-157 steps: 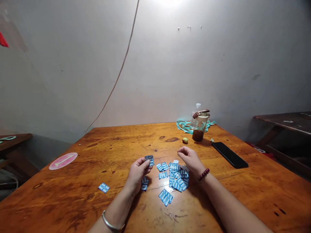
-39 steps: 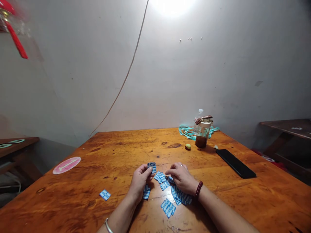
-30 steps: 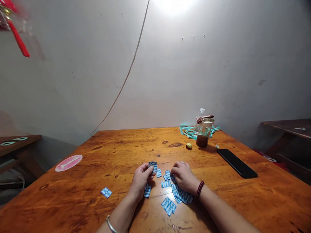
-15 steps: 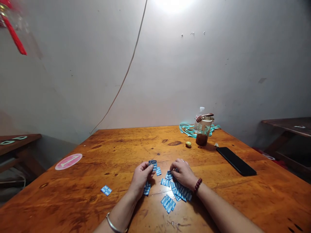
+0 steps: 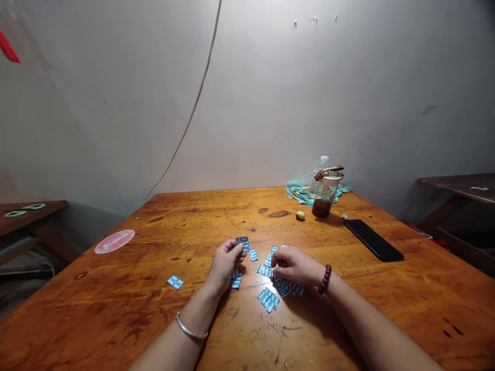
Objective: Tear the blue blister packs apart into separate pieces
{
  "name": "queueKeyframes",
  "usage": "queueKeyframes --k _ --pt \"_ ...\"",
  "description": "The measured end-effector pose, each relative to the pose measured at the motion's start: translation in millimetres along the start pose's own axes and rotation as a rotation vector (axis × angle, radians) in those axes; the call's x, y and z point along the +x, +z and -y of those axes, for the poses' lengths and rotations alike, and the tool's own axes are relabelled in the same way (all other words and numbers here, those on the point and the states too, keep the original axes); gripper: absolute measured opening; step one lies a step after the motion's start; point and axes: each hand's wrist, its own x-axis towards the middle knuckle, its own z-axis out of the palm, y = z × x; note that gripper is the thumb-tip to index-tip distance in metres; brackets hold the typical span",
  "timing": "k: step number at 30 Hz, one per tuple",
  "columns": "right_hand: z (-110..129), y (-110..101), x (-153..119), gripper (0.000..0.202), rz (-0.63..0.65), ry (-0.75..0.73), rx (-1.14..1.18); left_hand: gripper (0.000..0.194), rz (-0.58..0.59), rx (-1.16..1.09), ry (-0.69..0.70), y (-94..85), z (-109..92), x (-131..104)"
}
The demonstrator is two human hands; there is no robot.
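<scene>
Small blue-and-white cards (image 5: 242,242) are pinched upright between the thumb and fingers of my left hand (image 5: 225,265). Below that hand, more cards (image 5: 236,279) lie on the table, partly covered by it. My right hand (image 5: 296,265) is over a loose pile of the same cards (image 5: 290,287), its fingers curled and pressed down by a card (image 5: 265,271) at the pile's left side. Whatever its fingertips grip is hidden. Nearer me is a small overlapping group of cards (image 5: 268,300). One single card (image 5: 175,282) lies apart on the left.
On the wooden table (image 5: 209,216) a black phone (image 5: 373,239) lies at the right. Behind it stand a tumbler (image 5: 325,198) with dark liquid, a plastic bottle (image 5: 322,167) and turquoise straps (image 5: 297,193). A small yellowish object (image 5: 300,215) sits nearby; a round pink sticker (image 5: 115,241) is left.
The view has tilted down a little. My right hand has shifted slightly to the right over the pile, uncovering cards at its far side. My left hand keeps hold of its cards.
</scene>
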Motion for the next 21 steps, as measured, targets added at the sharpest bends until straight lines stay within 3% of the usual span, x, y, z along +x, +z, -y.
queueKeyframes --k 2,4,8,13,17,21 --pt "11 8 -2 0.011 0.127 -0.098 -0.019 0.021 -0.003 -0.005 0.005 0.7 -1 -1" --pt "19 17 -2 0.012 0.159 -0.166 -0.083 0.021 -0.005 -0.005 0.009 1.0 -1 -1" --pt "17 24 3 0.015 -0.019 -0.102 -0.215 0.022 -0.027 0.009 0.03 -1.5 -1 1" --pt "-3 -4 1 0.017 -0.161 0.094 -0.223 0.026 -0.145 -0.006 0.092 -10.9 -5 9" --pt "-8 -20 -9 0.01 -0.026 0.152 -0.156 0.026 -0.213 -0.027 0.106 -16.5 -6 14" --pt "-7 -18 -13 0.011 0.128 0.188 -0.11 0.027 -0.206 -0.007 0.113 -18.3 -3 16"
